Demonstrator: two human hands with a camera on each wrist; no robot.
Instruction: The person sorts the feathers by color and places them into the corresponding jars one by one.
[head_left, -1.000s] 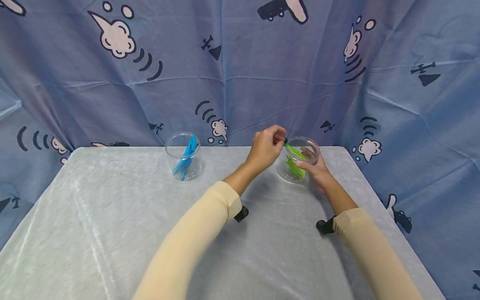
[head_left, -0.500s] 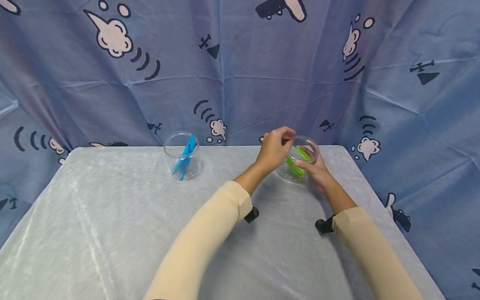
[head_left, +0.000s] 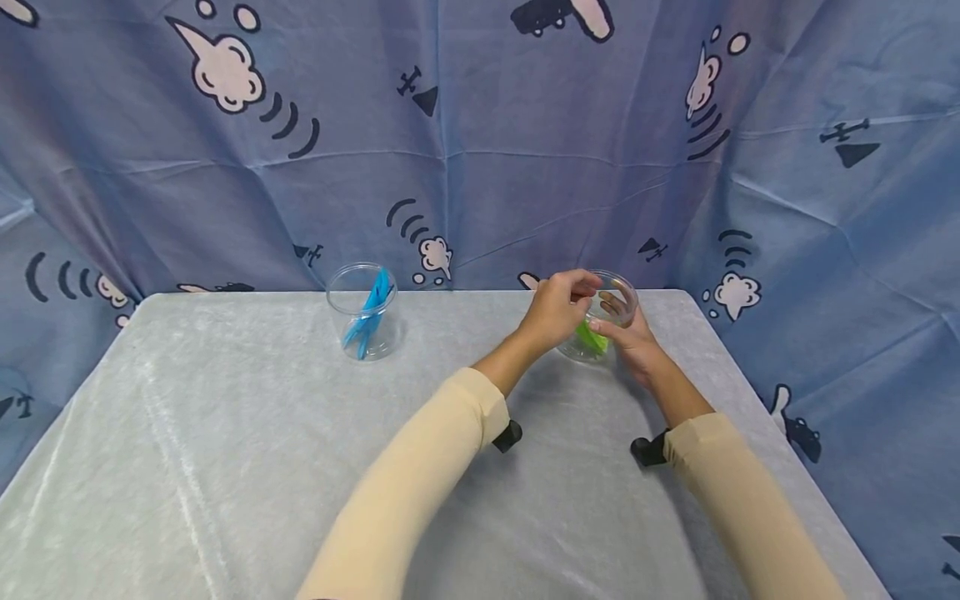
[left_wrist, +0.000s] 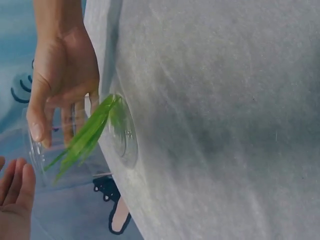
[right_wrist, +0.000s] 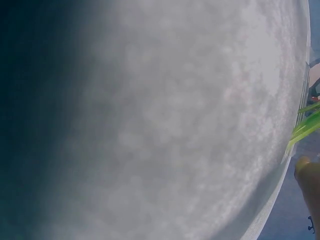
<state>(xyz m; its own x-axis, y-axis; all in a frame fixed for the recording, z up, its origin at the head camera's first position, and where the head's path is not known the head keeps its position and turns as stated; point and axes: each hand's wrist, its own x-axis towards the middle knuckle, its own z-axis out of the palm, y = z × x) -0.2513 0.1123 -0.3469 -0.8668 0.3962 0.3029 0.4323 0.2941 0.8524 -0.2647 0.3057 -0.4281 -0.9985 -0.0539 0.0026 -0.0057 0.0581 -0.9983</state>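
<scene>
In the head view my right hand (head_left: 636,343) grips a clear plastic cup (head_left: 573,356) from its right side, thumb in front and fingers behind. Several long, thin bright green strips (head_left: 592,338) lean inside that cup. My left hand (head_left: 553,311) is at the cup's mouth, overlapping its left rim. From the left wrist, the fingers of the left hand (left_wrist: 17,200) look fairly straight beside the rim, and nothing shows between them. The green strips (left_wrist: 87,135) spread from base to mouth there. Only a thumb (right_wrist: 307,177) and some green strips (right_wrist: 306,127) show in the right wrist view.
Further left, a second clear cup (head_left: 347,293) stands upright with several blue strips (head_left: 369,315) in it. Both cups are near the back edge of a table with a pale grey cloth (head_left: 247,433). A patterned blue curtain (head_left: 495,100) hangs behind.
My left hand has moved right and slightly down over the cup's mouth. The green strip with a dark tip that it held has gone into the cup. The right hand has stayed put.
</scene>
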